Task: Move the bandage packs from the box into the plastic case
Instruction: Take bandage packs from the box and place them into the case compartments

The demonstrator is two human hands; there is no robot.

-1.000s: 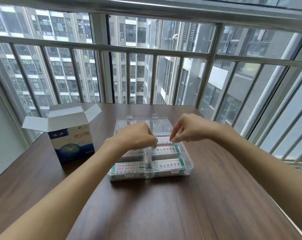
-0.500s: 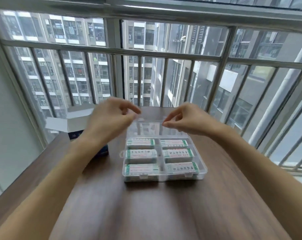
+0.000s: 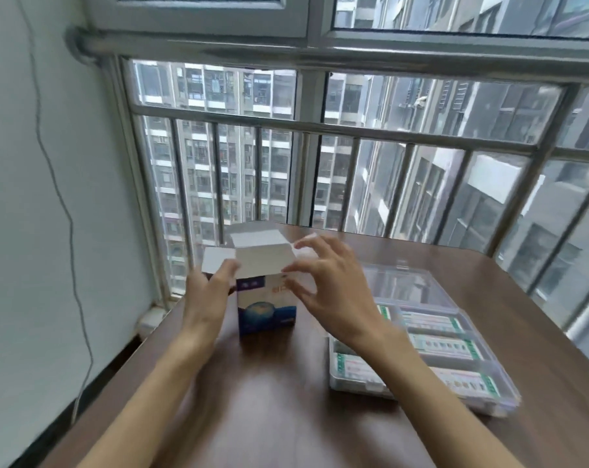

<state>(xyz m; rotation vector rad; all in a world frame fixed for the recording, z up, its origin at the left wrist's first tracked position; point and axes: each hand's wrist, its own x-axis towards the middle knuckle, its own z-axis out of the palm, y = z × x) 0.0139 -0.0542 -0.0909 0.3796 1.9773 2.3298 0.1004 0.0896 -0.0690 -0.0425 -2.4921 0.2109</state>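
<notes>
Box (image 3: 264,300) stands upright toward the counter's (image 3: 286,417) far left corner, flaps up, between my two hands. My left hand (image 3: 208,298) presses its side, fingers fairly straight; my right hand (image 3: 330,282) is spread loosely at the right flap, holding nothing. I'd steady it low and check inside for leftovers. Bandage packs (image 3: 445,346) fill the plastic case (image 3: 482,408) near the right edge, well apart from my fingers.
</notes>
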